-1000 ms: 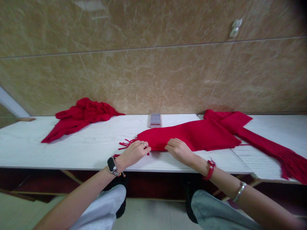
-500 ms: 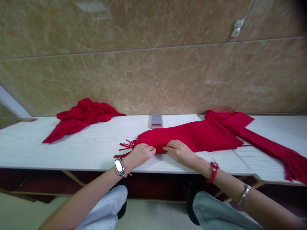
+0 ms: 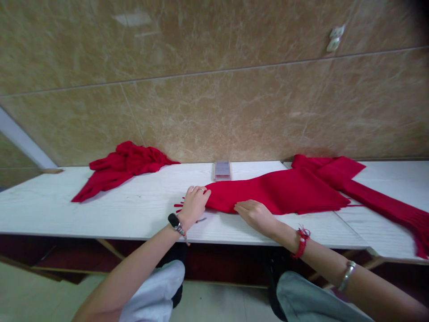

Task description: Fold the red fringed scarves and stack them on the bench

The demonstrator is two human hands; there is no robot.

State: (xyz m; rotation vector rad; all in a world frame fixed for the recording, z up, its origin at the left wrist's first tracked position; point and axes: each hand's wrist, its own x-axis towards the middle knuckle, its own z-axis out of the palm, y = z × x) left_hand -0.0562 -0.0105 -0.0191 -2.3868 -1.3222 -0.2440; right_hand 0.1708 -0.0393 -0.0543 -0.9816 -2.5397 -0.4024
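Observation:
A folded red scarf [image 3: 268,190] lies lengthwise on the white table [image 3: 147,221], its fringed end toward the left. My left hand [image 3: 194,206], with a ring and a watch at the wrist, is closed on that left end, covering part of the fringe. At the scarf's front edge my right hand [image 3: 256,216] pinches the cloth, its fingertips pointing left. The scarf's right part runs under my right hand's far side, smooth and flat, toward other red cloth.
Against the wall lies a crumpled red cloth [image 3: 125,163] on the left. A small flat box [image 3: 222,171] stands behind the scarf. Another red scarf [image 3: 378,199] with a fringe stretches across the right side. A socket [image 3: 335,38] is on the tiled wall.
My left hand has moved from the scarf's front edge back onto its fringed left end. My right hand stays at the front edge. The view has shifted slightly.

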